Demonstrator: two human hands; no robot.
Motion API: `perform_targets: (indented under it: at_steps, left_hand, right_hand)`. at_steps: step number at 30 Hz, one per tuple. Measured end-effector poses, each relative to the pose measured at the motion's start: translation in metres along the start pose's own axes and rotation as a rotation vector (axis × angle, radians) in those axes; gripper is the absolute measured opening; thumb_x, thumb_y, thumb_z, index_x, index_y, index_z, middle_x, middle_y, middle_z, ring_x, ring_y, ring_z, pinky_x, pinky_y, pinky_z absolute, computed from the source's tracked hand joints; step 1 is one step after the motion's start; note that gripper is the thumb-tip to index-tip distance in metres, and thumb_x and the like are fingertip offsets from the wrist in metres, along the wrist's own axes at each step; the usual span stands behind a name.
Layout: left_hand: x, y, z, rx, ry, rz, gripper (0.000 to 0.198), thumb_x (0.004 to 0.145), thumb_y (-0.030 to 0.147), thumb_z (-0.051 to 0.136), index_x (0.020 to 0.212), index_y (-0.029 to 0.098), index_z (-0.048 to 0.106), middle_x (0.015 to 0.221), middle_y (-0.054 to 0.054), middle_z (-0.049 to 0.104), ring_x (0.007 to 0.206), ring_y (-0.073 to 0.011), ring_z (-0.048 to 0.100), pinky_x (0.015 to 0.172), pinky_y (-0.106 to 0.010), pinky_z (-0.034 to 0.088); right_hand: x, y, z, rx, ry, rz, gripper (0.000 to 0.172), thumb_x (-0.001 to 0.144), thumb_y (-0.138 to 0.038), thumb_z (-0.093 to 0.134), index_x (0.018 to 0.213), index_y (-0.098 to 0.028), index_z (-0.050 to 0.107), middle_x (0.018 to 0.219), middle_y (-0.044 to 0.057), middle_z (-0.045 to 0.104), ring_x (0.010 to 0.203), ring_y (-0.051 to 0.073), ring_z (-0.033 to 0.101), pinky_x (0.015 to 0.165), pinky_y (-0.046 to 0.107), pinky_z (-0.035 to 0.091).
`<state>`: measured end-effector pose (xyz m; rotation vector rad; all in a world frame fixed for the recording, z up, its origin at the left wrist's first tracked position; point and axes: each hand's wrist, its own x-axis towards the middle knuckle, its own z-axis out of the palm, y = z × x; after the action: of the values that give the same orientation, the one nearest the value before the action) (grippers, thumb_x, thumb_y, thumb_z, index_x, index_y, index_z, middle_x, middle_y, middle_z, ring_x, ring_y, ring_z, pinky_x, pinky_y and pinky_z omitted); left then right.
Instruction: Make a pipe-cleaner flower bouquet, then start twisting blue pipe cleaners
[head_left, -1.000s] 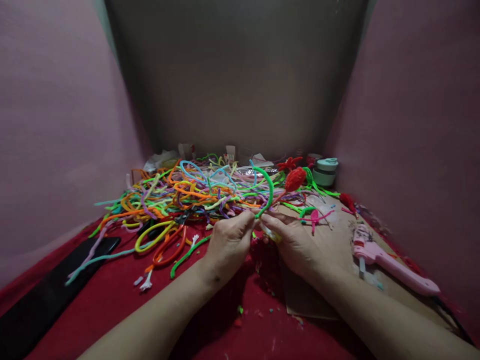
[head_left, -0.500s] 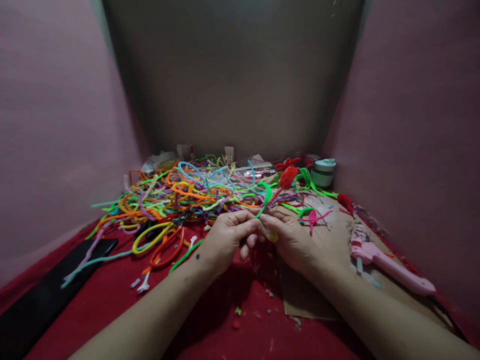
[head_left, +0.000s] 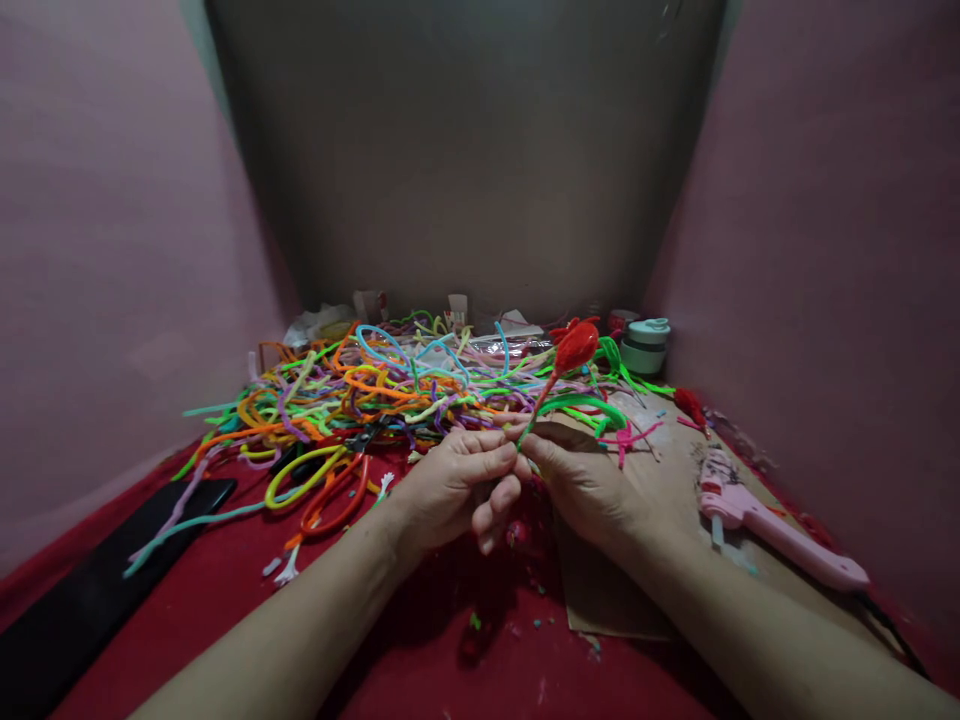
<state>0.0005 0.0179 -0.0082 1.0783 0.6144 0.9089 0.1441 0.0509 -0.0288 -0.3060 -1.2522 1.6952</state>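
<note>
A pipe-cleaner flower with a red bud [head_left: 576, 347] leans up and to the right above my hands. Its thin red stem [head_left: 541, 396] runs down to my fingertips. From the same spot a bright green pipe-cleaner leaf [head_left: 589, 402] arches to the right. My left hand [head_left: 461, 485] pinches the stem's base between thumb and forefinger, its lower fingers loosely curled. Close against it, my right hand [head_left: 581, 480] grips the same base with its thumb and forefinger. The stem's lower end is hidden by my fingers.
Many coloured pipe cleaners [head_left: 375, 385] lie heaped at the back. Pliers with red-and-yellow handles [head_left: 358, 500] and a black phone-like slab [head_left: 112, 590] are on the left. To the right, a pink glue gun [head_left: 780, 530] rests on cardboard [head_left: 615, 605], with a green lidded cup [head_left: 645, 350] behind.
The flower has turned in my fingers. Its green leaf has swung from left of the stem to the right, and the red bud stands slightly higher.
</note>
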Motion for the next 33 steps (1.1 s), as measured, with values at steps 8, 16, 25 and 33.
perform_targets:
  at_steps: [8, 16, 25, 33]
  left_hand:
    - [0.0, -0.002, 0.007, 0.953, 0.452, 0.301, 0.018, 0.077, 0.033, 0.058, 0.079, 0.015, 0.058, 0.065, 0.001, 0.058, 0.053, -0.01, 0.052, 0.053, -0.021, 0.041]
    - [-0.004, -0.005, 0.007, 1.102, 0.548, 0.394, 0.021, 0.085, 0.024, 0.045, 0.068, 0.017, 0.056, 0.049, 0.006, 0.043, 0.042, -0.006, 0.038, 0.045, -0.018, 0.031]
    - [-0.001, 0.005, 0.015, 0.388, 0.436, 0.117, 0.022, 0.077, 0.032, 0.057, 0.063, 0.015, 0.054, 0.043, 0.007, 0.048, 0.028, -0.0026, 0.037, 0.029, -0.013, 0.026]
    - [-0.003, 0.006, 0.004, -0.032, 0.123, -0.026, 0.017, 0.079, 0.031, 0.057, 0.072, 0.015, 0.056, 0.04, 0.01, 0.04, 0.025, -0.0005, 0.017, 0.026, -0.014, 0.027]
  right_hand:
    - [0.002, 0.002, 0.003, -0.127, 0.139, -0.036, 0.009, 0.073, -0.028, 0.064, 0.077, -0.021, 0.068, 0.073, 0.001, 0.064, 0.07, 0.015, 0.056, 0.068, 0.03, 0.043]
    - [0.001, -0.001, 0.0, -0.354, 0.112, -0.068, 0.009, 0.076, -0.023, 0.059, 0.068, -0.02, 0.064, 0.066, -0.002, 0.058, 0.067, 0.013, 0.049, 0.065, 0.026, 0.04]
    - [0.001, -0.003, 0.0, -0.143, 0.029, 0.073, 0.006, 0.074, -0.022, 0.06, 0.069, -0.019, 0.061, 0.066, -0.003, 0.057, 0.061, 0.011, 0.048, 0.062, 0.025, 0.041]
    - [0.002, -0.003, 0.001, -0.03, 0.036, 0.064, 0.002, 0.07, -0.018, 0.065, 0.071, -0.018, 0.067, 0.066, -0.003, 0.062, 0.063, 0.01, 0.052, 0.066, 0.024, 0.041]
